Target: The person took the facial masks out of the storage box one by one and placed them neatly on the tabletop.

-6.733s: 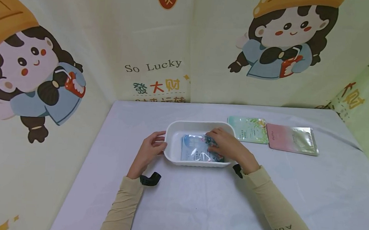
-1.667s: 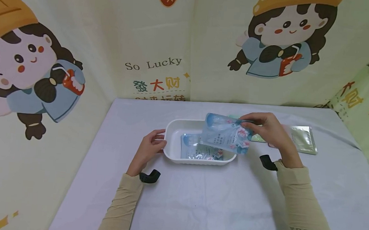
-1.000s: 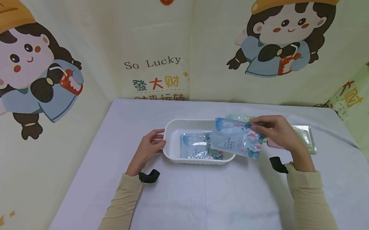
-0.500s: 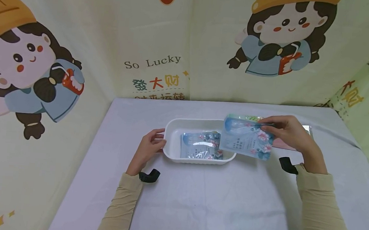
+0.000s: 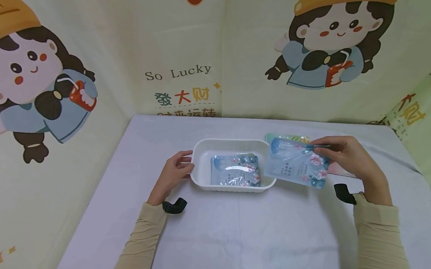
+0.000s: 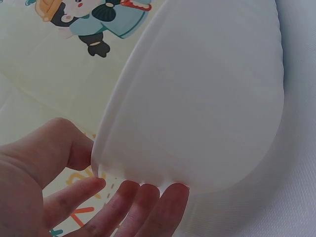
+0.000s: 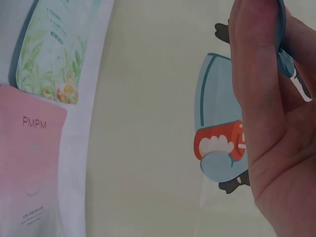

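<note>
My right hand (image 5: 354, 160) pinches a light-blue, flower-printed face mask packet (image 5: 289, 163) by its right edge, between thumb and fingers. The packet hangs slightly tilted over the right end of a white plastic tray (image 5: 230, 189). A matching blue packet (image 5: 233, 169) lies flat inside that tray. My left hand (image 5: 172, 173) holds the tray's left end. In the left wrist view its thumb meets the rim, while the fingertips (image 6: 175, 195) touch the outer wall. Only a dark-blue edge of the held packet (image 7: 284, 59) shows in the right wrist view.
Right of the tray lies a green packet (image 5: 287, 137), partly covered by the held one. Beside it is a pink packet (image 7: 32, 143), mostly behind my right hand in the head view. A white cloth covers the table (image 5: 245, 238); a cartoon-printed curtain (image 5: 241, 98) stands behind.
Earlier my right hand was down inside the tray. It has lifted a blue packet out and carried it rightward, in front of the green and pink packets. My left hand stays at the tray.
</note>
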`<state>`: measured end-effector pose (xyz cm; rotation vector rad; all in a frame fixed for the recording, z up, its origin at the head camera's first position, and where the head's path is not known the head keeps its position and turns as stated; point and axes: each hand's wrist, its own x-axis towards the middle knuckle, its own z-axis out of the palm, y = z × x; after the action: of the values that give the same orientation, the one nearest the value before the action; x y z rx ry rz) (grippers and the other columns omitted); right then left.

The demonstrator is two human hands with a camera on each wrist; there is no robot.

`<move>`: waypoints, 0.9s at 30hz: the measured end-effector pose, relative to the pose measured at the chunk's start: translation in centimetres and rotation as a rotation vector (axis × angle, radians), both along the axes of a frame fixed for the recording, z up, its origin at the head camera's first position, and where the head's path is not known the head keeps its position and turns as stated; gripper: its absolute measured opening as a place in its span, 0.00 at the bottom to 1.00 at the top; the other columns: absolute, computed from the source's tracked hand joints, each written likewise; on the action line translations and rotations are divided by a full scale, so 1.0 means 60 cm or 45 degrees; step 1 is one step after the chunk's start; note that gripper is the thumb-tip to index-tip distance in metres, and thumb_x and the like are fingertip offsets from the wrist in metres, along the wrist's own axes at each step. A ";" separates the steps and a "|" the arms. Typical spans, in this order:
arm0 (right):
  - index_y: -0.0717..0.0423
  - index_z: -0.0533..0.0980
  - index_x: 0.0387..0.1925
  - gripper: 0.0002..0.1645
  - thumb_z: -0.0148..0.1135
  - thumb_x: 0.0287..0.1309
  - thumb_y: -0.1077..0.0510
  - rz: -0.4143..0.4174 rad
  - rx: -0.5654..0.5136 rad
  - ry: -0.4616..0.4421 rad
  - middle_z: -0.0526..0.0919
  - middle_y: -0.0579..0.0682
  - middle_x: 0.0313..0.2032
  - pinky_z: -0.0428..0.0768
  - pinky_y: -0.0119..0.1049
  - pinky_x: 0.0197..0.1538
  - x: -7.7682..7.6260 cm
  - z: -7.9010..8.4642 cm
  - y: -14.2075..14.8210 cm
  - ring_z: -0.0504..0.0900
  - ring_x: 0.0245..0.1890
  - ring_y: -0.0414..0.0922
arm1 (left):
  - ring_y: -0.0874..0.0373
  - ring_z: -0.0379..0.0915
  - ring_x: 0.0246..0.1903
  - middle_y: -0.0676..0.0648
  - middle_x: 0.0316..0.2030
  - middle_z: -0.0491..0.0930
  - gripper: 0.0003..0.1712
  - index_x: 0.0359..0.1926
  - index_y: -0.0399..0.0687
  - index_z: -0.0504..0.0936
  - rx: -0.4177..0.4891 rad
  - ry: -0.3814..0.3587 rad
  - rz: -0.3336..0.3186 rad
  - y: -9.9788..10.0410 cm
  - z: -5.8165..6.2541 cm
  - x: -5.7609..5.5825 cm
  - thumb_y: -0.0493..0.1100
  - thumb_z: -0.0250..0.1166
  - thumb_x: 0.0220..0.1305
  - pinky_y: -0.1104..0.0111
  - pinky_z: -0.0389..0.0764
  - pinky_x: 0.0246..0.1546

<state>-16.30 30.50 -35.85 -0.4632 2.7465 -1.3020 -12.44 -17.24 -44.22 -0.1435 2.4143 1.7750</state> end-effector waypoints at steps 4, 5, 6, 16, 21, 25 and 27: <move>0.58 0.83 0.52 0.16 0.66 0.62 0.60 -0.027 0.029 -0.003 0.82 0.28 0.41 0.81 0.28 0.32 0.002 -0.001 0.011 0.81 0.31 0.41 | 0.45 0.80 0.52 0.40 0.57 0.77 0.28 0.66 0.54 0.73 0.001 0.003 0.001 -0.001 -0.002 -0.002 0.42 0.64 0.66 0.57 0.86 0.45; 0.58 0.83 0.52 0.17 0.66 0.63 0.59 -0.031 0.037 -0.005 0.81 0.28 0.41 0.81 0.28 0.32 0.002 -0.002 0.014 0.81 0.31 0.40 | 0.45 0.80 0.52 0.40 0.57 0.77 0.28 0.67 0.54 0.73 -0.001 0.004 0.000 -0.001 -0.002 -0.003 0.42 0.64 0.66 0.57 0.86 0.45; 0.58 0.83 0.52 0.17 0.66 0.63 0.59 -0.035 0.041 -0.009 0.81 0.27 0.41 0.81 0.28 0.32 0.003 -0.003 0.018 0.81 0.31 0.40 | 0.45 0.80 0.52 0.40 0.57 0.77 0.28 0.67 0.54 0.72 0.000 0.006 -0.002 -0.001 -0.002 -0.003 0.42 0.64 0.66 0.57 0.86 0.45; 0.61 0.81 0.54 0.18 0.65 0.63 0.61 -0.056 0.074 -0.021 0.80 0.24 0.41 0.82 0.29 0.31 0.009 -0.006 0.044 0.81 0.31 0.39 | 0.44 0.79 0.53 0.39 0.58 0.77 0.28 0.67 0.52 0.72 0.021 0.016 -0.025 -0.006 -0.005 -0.008 0.41 0.65 0.66 0.57 0.86 0.46; 0.60 0.81 0.56 0.20 0.65 0.64 0.59 -0.054 0.070 -0.035 0.82 0.27 0.40 0.81 0.27 0.33 0.014 -0.005 0.047 0.81 0.32 0.39 | 0.45 0.79 0.52 0.39 0.57 0.77 0.28 0.67 0.53 0.72 0.006 0.029 -0.022 -0.007 -0.004 -0.009 0.42 0.64 0.66 0.58 0.86 0.45; 0.61 0.80 0.57 0.20 0.64 0.64 0.60 -0.017 0.053 -0.011 0.85 0.34 0.39 0.81 0.27 0.32 0.014 -0.009 0.046 0.81 0.31 0.38 | 0.45 0.79 0.53 0.39 0.58 0.77 0.28 0.67 0.53 0.72 0.017 0.021 -0.030 -0.010 -0.002 -0.011 0.42 0.65 0.66 0.57 0.86 0.46; 0.62 0.80 0.57 0.20 0.64 0.64 0.60 -0.013 0.048 -0.015 0.86 0.36 0.37 0.81 0.28 0.31 0.012 -0.011 0.044 0.81 0.31 0.38 | 0.44 0.79 0.53 0.39 0.58 0.76 0.28 0.67 0.52 0.72 0.024 0.015 -0.033 -0.011 0.000 -0.012 0.41 0.65 0.66 0.56 0.86 0.46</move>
<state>-15.55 33.16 -36.54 -0.4382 2.7619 -1.2487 -13.15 -17.93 -44.23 -0.1003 2.3956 1.7918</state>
